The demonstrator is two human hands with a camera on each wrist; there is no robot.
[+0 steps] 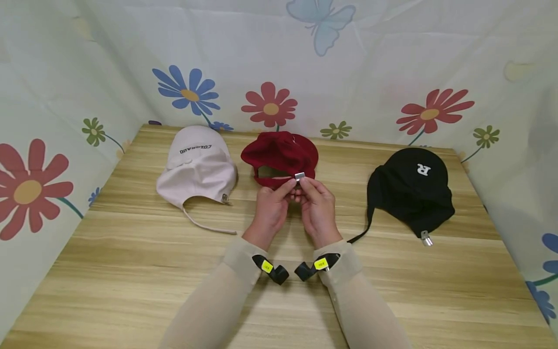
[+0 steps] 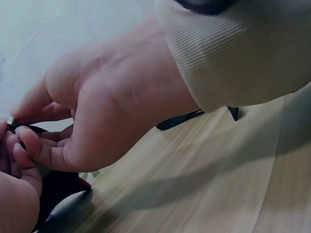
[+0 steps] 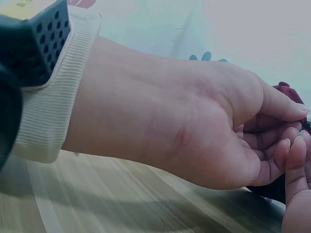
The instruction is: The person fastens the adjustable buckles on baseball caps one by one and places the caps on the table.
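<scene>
At the back middle of the table lies a dark red cap [image 1: 283, 150], its rear opening turned towards me. Both hands meet at the cap's near edge, around a small silver buckle [image 1: 299, 176]. My left hand [image 1: 271, 208] pinches the red strap beside the buckle between thumb and fingers. From the other side, my right hand [image 1: 319, 208] pinches the buckle. In the left wrist view the left hand [image 2: 102, 107] has its fingertips against those of the right. The right wrist view shows the right hand [image 3: 209, 121] with curled fingers, which hide most of the strap.
To the left lies a pale cap [image 1: 196, 165] lettered COLORADO, its thin strap [image 1: 209, 228] loose on the wooden table [image 1: 144, 271]. A black cap [image 1: 410, 189] with a white R lies to the right, its strap hanging out and a metal buckle [image 1: 426, 238] at its near edge. Flowered cloth [image 1: 370, 72] surrounds the table.
</scene>
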